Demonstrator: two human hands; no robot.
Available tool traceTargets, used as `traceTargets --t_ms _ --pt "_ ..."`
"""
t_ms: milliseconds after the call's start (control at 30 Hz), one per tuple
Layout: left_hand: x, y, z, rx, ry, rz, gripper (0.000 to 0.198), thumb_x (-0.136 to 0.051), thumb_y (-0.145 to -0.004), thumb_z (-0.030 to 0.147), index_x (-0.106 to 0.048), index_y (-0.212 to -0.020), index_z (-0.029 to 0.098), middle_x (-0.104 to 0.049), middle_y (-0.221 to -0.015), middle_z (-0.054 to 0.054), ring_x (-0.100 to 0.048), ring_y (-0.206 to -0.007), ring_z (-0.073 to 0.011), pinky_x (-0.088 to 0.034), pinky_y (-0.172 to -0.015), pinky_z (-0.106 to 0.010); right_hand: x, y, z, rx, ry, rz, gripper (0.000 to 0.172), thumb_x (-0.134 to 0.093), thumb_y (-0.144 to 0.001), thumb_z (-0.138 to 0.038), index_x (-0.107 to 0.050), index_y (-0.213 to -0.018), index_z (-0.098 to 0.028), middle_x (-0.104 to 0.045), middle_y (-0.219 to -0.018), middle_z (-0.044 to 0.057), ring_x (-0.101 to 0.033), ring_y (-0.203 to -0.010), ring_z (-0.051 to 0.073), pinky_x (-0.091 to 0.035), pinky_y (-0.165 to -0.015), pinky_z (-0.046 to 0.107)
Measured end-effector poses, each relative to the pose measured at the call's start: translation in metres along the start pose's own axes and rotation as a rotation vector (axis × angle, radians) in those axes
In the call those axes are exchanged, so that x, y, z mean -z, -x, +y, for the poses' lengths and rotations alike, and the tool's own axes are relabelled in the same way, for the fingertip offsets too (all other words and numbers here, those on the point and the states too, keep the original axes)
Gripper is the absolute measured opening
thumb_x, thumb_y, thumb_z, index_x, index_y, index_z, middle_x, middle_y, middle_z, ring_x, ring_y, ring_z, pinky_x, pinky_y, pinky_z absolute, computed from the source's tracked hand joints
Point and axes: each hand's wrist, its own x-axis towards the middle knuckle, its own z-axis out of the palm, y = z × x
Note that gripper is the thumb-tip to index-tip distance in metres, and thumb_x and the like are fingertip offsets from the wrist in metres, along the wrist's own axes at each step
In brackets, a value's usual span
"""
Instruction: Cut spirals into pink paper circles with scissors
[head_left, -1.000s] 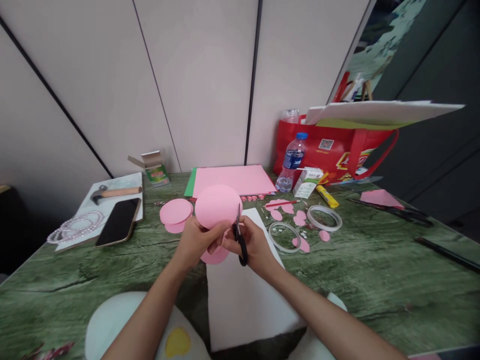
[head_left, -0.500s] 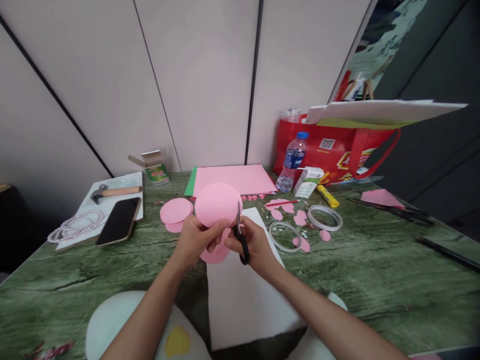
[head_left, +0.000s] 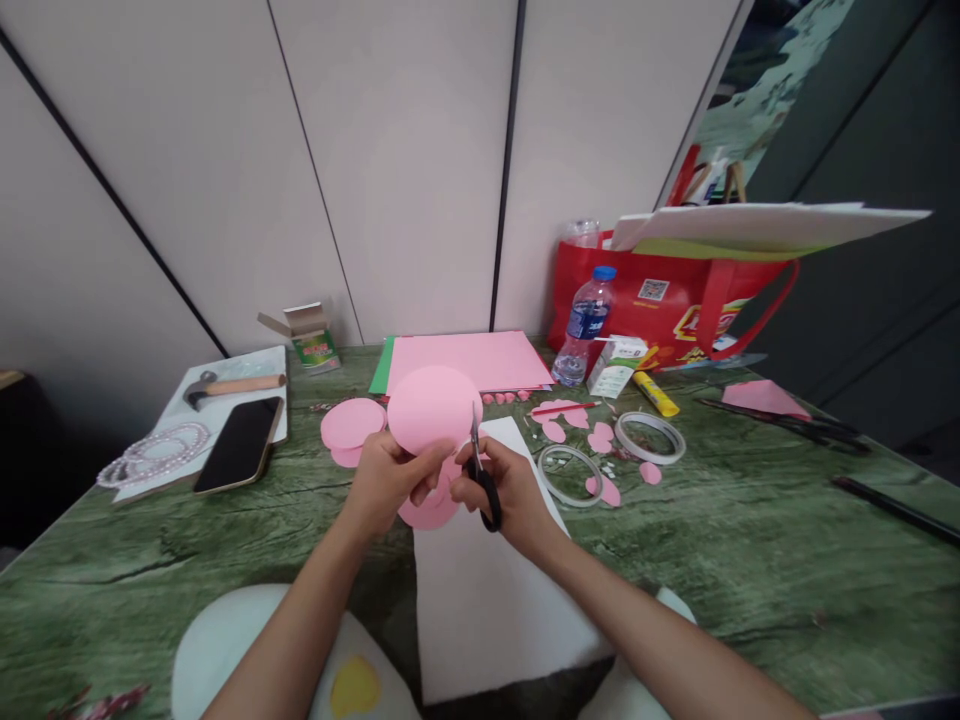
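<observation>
A round piece of pink paper (head_left: 433, 405) is pinched at its lower edge by my left hand (head_left: 394, 478). My right hand (head_left: 510, 492) grips black-handled scissors (head_left: 490, 495), their blades pointing up at the right edge of the circle. Whether the blades are biting into the paper I cannot tell. Below the hands, more pink paper (head_left: 429, 512) lies on a white sheet (head_left: 487, 600). To the left of my left hand rests a small pile of pink paper circles (head_left: 352, 424).
Pink sheets (head_left: 469, 358) lie at the back. On the right are tape rolls (head_left: 651, 438), pink scraps (head_left: 600, 437), a red pencil (head_left: 566, 407), a water bottle (head_left: 583, 330), a glue stick (head_left: 655, 393) and a red bag (head_left: 675, 300). Leftward are a phone (head_left: 238, 443), hammer (head_left: 240, 385) and beads (head_left: 157, 452).
The paper circle and the scissors have shifted only very slightly. Both hands keep their grips, and the things on the table lie as before.
</observation>
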Motion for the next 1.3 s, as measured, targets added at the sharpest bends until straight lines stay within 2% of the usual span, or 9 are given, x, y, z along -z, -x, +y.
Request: traceTargets --t_ms 267,500,767,1300 --pt "-0.0006 -0.0015 -0.0009 -0.027 0.108 -0.108 0.036 -0.054 -0.076 0.029 -0.051 -0.045 0.012 -0.049 -0.037 0.003 -0.042 -0.030 -0.0059 -0.031 -0.035 -0.019 0.0007 0.0003 0.0026 -0.005 0.021 0.003 0.030 -0.071 -0.058 -0.030 -0.048 -0.073 -0.018 -0.051 -0.047 -0.007 -0.043 -0.040 0.006 -0.035 -0.040 0.018" --pt "-0.0015 -0.0016 -0.0019 -0.043 0.030 -0.048 0.038 -0.057 -0.074 0.028 -0.050 -0.040 0.013 -0.045 -0.032 0.003 -0.040 -0.030 -0.0052 -0.030 -0.035 -0.019 0.0007 0.0002 0.0056 0.007 -0.002 -0.043 0.032 -0.071 -0.058 -0.032 -0.048 -0.075 -0.019 -0.051 -0.051 -0.006 -0.043 -0.042 0.007 -0.035 -0.042 0.020" --pt "-0.0012 0.0002 -0.0031 -0.042 -0.001 -0.091 0.037 -0.058 -0.073 0.029 -0.049 -0.041 0.013 -0.046 -0.033 0.004 -0.040 -0.031 -0.0053 -0.032 -0.036 -0.019 0.0039 -0.0015 0.0024 0.073 -0.016 -0.040 0.038 -0.074 -0.057 -0.029 -0.045 -0.080 -0.019 -0.051 -0.062 -0.005 -0.045 -0.054 0.009 -0.035 -0.050 0.021" --pt "-0.0001 -0.0015 -0.0037 -0.041 0.001 -0.059 0.036 -0.057 -0.072 0.029 -0.050 -0.040 0.013 -0.047 -0.034 0.003 -0.040 -0.030 -0.0049 -0.030 -0.034 -0.018 0.0024 -0.0010 0.0005 0.034 -0.017 -0.029 0.036 -0.072 -0.057 -0.031 -0.045 -0.078 -0.019 -0.044 -0.053 -0.008 -0.035 -0.046 0.006 -0.029 -0.044 0.019"
